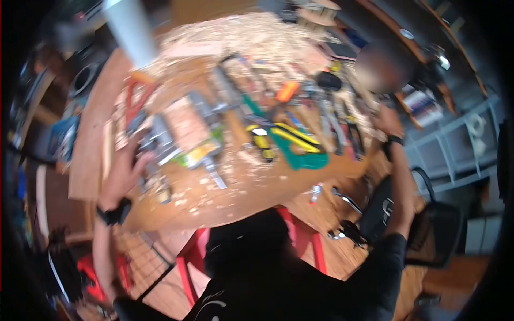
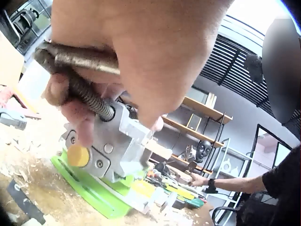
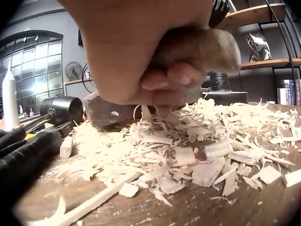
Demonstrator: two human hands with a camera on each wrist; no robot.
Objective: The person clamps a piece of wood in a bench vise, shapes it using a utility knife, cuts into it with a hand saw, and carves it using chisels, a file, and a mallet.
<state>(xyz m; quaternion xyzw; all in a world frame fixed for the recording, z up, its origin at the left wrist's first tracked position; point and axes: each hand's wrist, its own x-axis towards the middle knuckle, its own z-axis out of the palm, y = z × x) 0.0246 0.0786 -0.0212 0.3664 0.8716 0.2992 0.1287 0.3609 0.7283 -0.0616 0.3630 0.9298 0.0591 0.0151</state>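
Observation:
In the left wrist view my left hand (image 2: pixel 146 52) has its fingers curled round the metal handle bar (image 2: pixel 87 62) and threaded screw (image 2: pixel 91 96) of a grey clamp or vise (image 2: pixel 124 143), which has a yellow button and a green base. The head view has this left hand (image 1: pixel 119 179) at the table's left side, beside the vise and a pale wood block (image 1: pixel 186 124). My right hand (image 3: pixel 141 52) grips a rounded wooden handle (image 3: pixel 211 51) just above curled wood shavings (image 3: pixel 211 150). At the table's right edge, the head view shows the right hand (image 1: pixel 389 122) blurred.
Yellow-and-black cutters (image 1: pixel 294 137), a green-handled saw (image 1: pixel 305 160) and other tools crowd the middle of the table (image 1: pixel 209 200). A black mallet (image 3: pixel 66 109) lies left of the right hand. A white bottle (image 3: pixel 10 96) stands behind it. Shavings cover the table's far part.

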